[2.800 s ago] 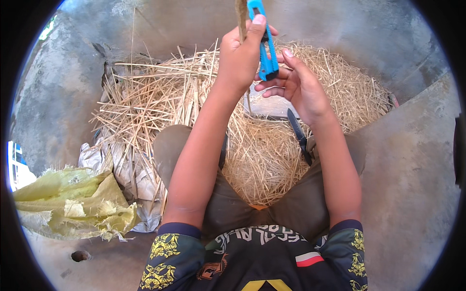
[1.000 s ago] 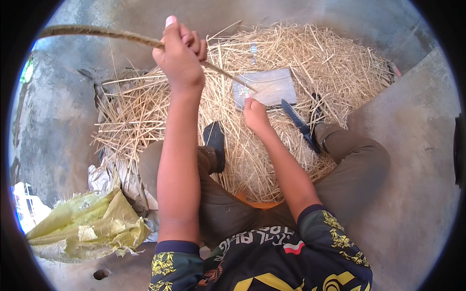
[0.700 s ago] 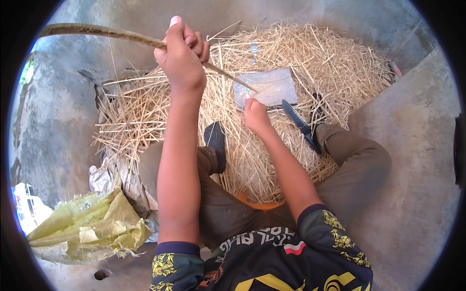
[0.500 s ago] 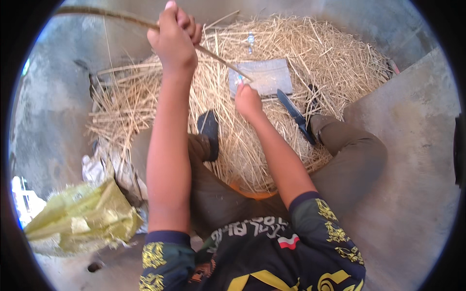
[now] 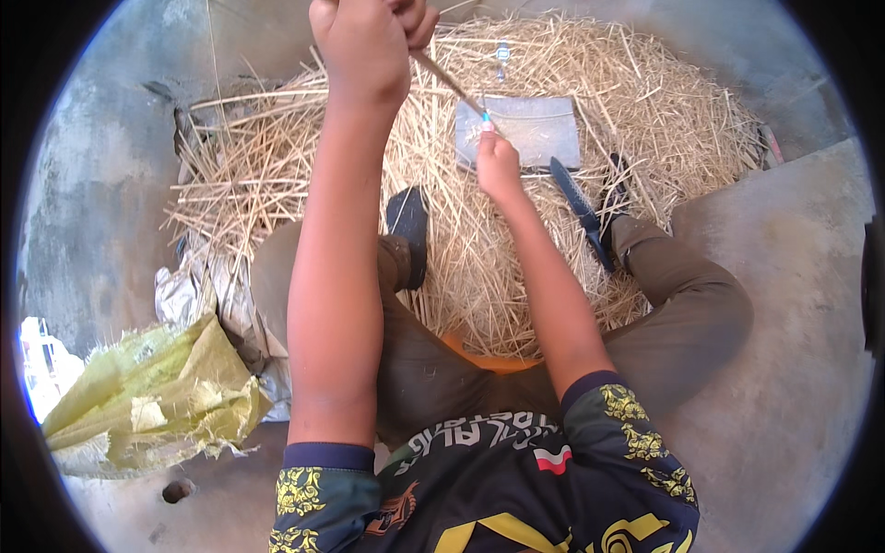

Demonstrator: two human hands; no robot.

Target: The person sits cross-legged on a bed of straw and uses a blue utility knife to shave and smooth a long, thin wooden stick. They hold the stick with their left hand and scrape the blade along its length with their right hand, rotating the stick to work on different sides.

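At the top edge my left hand [image 5: 369, 46] is closed around a long, thin brown cane [image 5: 445, 76]. Its lower length slants down to the right, toward my right hand [image 5: 499, 164]; the part beyond my left hand is out of view. My right fingers are closed on a small tool with a white and light-blue end [image 5: 487, 121], which meets the cane. Its exact kind is too small to make out. Beneath both lies a grey rectangular board [image 5: 544, 138], with a thin strip of cane curving across it.
A large knife with a dark textured blade [image 5: 573, 195] lies right of the board, beside my foot. Pale straw-like strips [image 5: 636, 101] cover the floor around. A torn yellow sack [image 5: 175, 387] sits at lower left; concrete walls [image 5: 92, 212] stand at the sides.
My left hand has moved up and slightly right, to the top edge. My right hand and its tool are slightly higher and further right, as the whole view has also shifted.
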